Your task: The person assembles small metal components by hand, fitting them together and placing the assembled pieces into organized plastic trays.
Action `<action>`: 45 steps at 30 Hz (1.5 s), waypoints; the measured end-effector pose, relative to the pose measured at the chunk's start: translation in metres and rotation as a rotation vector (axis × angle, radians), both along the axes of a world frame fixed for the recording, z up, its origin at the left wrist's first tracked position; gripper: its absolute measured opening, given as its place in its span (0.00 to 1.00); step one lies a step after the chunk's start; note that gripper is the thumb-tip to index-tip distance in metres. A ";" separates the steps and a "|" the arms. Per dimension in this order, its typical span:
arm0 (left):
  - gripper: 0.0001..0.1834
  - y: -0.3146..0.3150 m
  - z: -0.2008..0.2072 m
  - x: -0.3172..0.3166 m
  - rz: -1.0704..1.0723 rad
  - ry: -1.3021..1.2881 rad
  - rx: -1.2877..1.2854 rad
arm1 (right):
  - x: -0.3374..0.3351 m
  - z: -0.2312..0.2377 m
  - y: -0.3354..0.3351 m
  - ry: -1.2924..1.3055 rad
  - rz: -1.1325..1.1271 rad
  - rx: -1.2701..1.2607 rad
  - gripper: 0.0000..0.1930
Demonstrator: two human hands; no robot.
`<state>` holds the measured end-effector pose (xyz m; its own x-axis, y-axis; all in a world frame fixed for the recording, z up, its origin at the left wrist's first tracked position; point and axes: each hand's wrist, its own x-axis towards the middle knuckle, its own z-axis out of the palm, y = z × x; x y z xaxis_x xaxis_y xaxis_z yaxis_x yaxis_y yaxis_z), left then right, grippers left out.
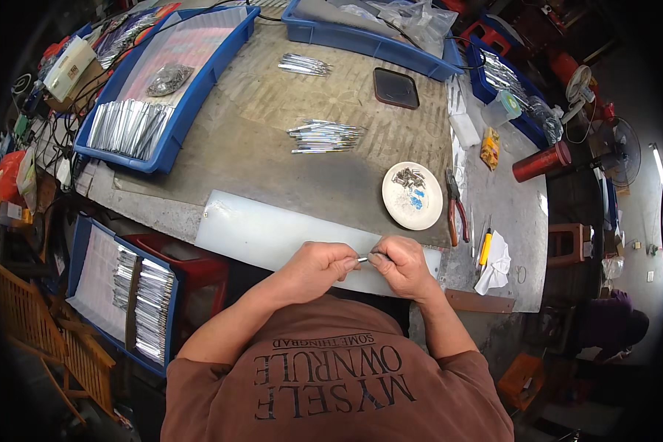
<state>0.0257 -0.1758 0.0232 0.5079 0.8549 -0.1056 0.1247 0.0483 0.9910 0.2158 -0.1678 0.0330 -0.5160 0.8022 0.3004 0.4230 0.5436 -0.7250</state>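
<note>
Close to my body, above the front edge of the table, my left hand (314, 269) is closed on a thin silvery metal rod (362, 259). My right hand (407, 268) pinches the rod's other end, so only a short middle part shows between my fingers. Under and beyond my hands lies a pale translucent plastic board (272, 233). A cream plate (399, 214) with small metal pieces (408, 177) and blue bits (417, 199) stands just beyond my right hand. Farther off on the table are two piles of slim silvery rods, a nearer one (325, 137) and a farther one (304, 65).
Red-handled pliers (457, 210), a yellow-handled tool (485, 247) and crumpled white tissue (495, 264) lie at the right. Blue trays stand at the far left (175, 136), at the back (368, 46) and low left (171, 324). A black shallow tray (396, 88) and red cylinder (541, 162) sit farther off.
</note>
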 end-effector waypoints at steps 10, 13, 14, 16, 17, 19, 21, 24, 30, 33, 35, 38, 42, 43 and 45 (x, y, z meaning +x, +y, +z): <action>0.02 -0.007 -0.003 0.010 0.189 0.401 0.866 | -0.009 -0.015 -0.006 0.217 -0.232 -0.328 0.12; 0.02 -0.005 -0.004 0.011 0.207 0.418 0.830 | -0.009 -0.013 -0.002 0.291 -0.240 -0.473 0.12; 0.02 -0.005 -0.007 0.011 0.208 0.419 0.832 | -0.009 -0.012 0.000 0.290 -0.238 -0.562 0.12; 0.02 -0.004 -0.010 0.011 0.220 0.204 0.594 | -0.004 -0.013 0.001 0.306 -0.212 -0.552 0.12; 0.02 -0.003 -0.010 0.011 0.221 0.204 0.595 | -0.002 -0.014 0.001 0.321 -0.186 -0.544 0.12; 0.04 -0.001 -0.006 0.009 0.203 0.160 0.484 | 0.001 -0.011 0.002 0.295 -0.211 -0.498 0.11; 0.04 -0.001 -0.003 0.009 0.184 0.147 0.428 | 0.003 -0.009 0.002 0.270 -0.236 -0.453 0.10; 0.04 -0.001 0.000 0.007 0.157 0.138 0.355 | 0.004 -0.006 0.001 0.225 -0.231 -0.376 0.10; 0.04 -0.003 -0.004 0.008 0.171 0.119 0.339 | 0.005 -0.005 0.001 0.154 -0.244 -0.283 0.09; 0.05 -0.002 -0.002 0.008 0.162 0.123 0.324 | 0.003 0.000 0.002 0.111 -0.251 -0.220 0.08; 0.05 -0.003 -0.001 0.008 0.157 0.126 0.311 | 0.002 0.002 0.001 0.064 -0.251 -0.161 0.08; 0.05 -0.003 -0.002 0.008 0.151 0.129 0.301 | 0.002 0.000 0.001 0.064 -0.251 -0.146 0.07; 0.05 -0.004 -0.003 0.010 0.158 0.114 0.294 | 0.002 0.000 0.001 0.059 -0.257 -0.149 0.08; 0.05 -0.004 -0.003 0.010 0.158 0.111 0.287 | 0.002 0.000 0.000 0.079 -0.265 -0.169 0.08; 0.05 -0.004 -0.002 0.010 0.154 0.110 0.279 | 0.003 -0.002 -0.001 0.099 -0.272 -0.190 0.08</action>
